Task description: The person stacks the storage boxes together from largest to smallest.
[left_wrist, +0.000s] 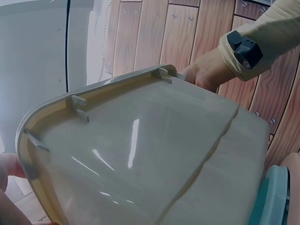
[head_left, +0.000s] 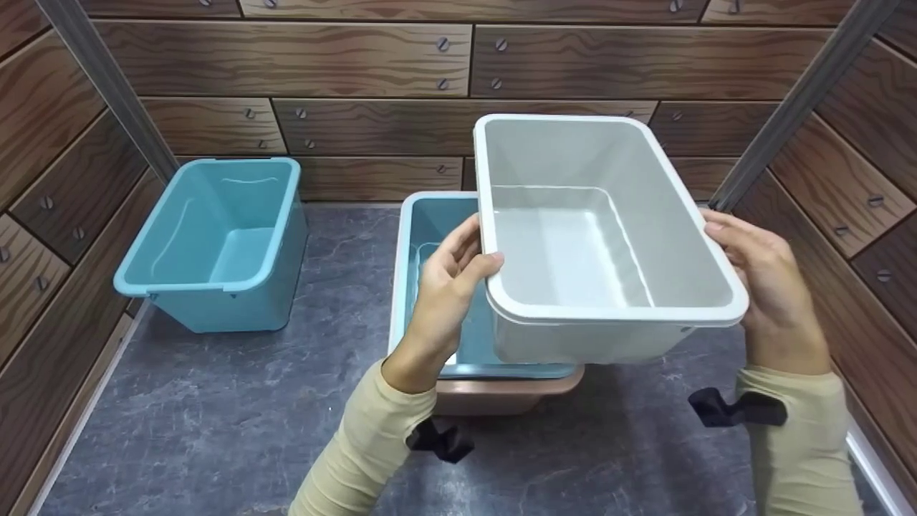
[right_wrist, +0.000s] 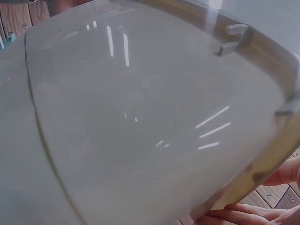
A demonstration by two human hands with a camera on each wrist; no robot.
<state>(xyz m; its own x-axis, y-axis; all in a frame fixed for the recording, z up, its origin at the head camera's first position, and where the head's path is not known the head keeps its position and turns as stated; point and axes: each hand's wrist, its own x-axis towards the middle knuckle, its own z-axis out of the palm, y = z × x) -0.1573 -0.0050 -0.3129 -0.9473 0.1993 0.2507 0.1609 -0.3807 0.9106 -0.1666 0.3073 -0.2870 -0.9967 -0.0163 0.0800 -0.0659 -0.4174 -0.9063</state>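
Observation:
Both hands hold up a pale grey-white plastic storage bin by its two long sides, its open top facing the head camera. My left hand grips the left rim, thumb over the edge and fingers under it. On the opposite rim, my right hand has its thumb on top and the other fingers tucked beneath. In the left wrist view the bin's outer wall fills most of the picture. Below and behind the raised bin, a blue bin sits nested inside a pinkish bin on the floor.
A separate turquoise bin stands on the left, near the back wall. The dark grey marbled floor is bounded by wood-patterned walls, with grey metal posts at the back corners.

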